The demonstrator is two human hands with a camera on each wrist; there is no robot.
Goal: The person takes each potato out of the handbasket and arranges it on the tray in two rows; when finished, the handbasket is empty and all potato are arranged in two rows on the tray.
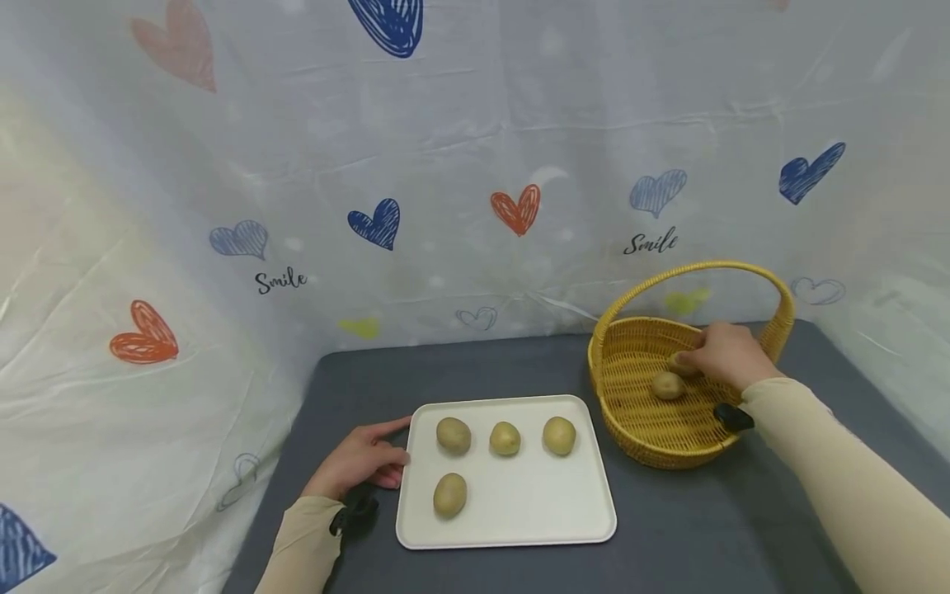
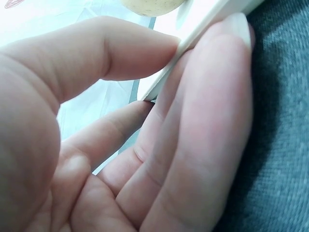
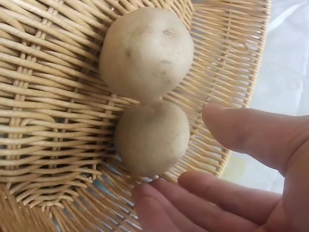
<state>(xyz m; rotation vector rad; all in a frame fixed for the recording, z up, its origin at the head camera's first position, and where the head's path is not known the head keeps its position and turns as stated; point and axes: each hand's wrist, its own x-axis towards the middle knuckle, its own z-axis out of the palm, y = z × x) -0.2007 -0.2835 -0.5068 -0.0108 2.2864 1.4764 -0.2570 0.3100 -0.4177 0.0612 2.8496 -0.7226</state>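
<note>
My left hand (image 1: 361, 459) is at the left edge of a white rectangular tray (image 1: 530, 507). In the left wrist view the thumb meets the tray's rim (image 2: 200, 24) while the other fingers curl in against its outer side and underside. Several potatoes (image 1: 449, 495) lie apart on the tray. Inside a yellow wicker basket (image 1: 631, 412) are two potatoes, a nearer one (image 1: 668, 385) and one (image 1: 681, 364) partly hidden by my right hand (image 1: 727, 355). The right wrist view shows that hand's thumb and fingers spread beside the smaller potato (image 3: 152, 138), with a gap at the thumb.
A tall arched handle (image 1: 690, 266) rises over the basket, with my right hand reaching in beneath it. The basket stands right of the tray on a dark grey tabletop (image 1: 475, 363). A pale curtain with printed hearts (image 1: 517, 210) hangs behind the table and at its sides.
</note>
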